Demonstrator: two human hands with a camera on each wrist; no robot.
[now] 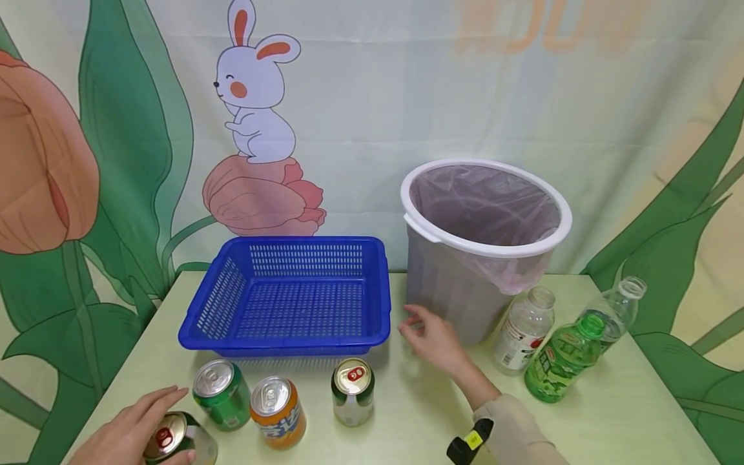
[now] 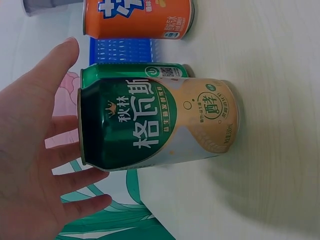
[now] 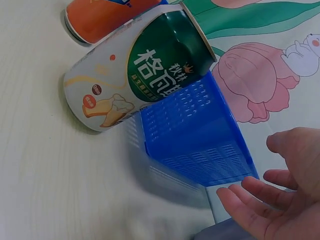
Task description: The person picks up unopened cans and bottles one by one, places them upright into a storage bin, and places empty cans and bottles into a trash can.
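Note:
My left hand (image 1: pixel 136 426) is at the front left, fingers spread around the top of a green-and-gold drink can (image 2: pixel 160 125). Its thumb stands off the can in the left wrist view. Beside that can stand a green can (image 1: pixel 222 394) and an orange soda can (image 1: pixel 279 413), both upright. Farther right is a second drink can, white and dark green (image 3: pixel 135 70), with a gold lid. My right hand (image 1: pixel 433 339) hovers between the blue basket (image 1: pixel 285 345) and the grey bin, fingers loosely bent and holding nothing.
The grey bin (image 1: pixel 447 290) has a white rim and a pinkish liner bag. To its right stand a clear bottle with a label (image 1: pixel 523 332), a green bottle (image 1: pixel 562 358) and another clear bottle (image 1: pixel 619 307). A printed curtain (image 1: pixel 360 129) hangs behind the pale table (image 1: pixel 418 413).

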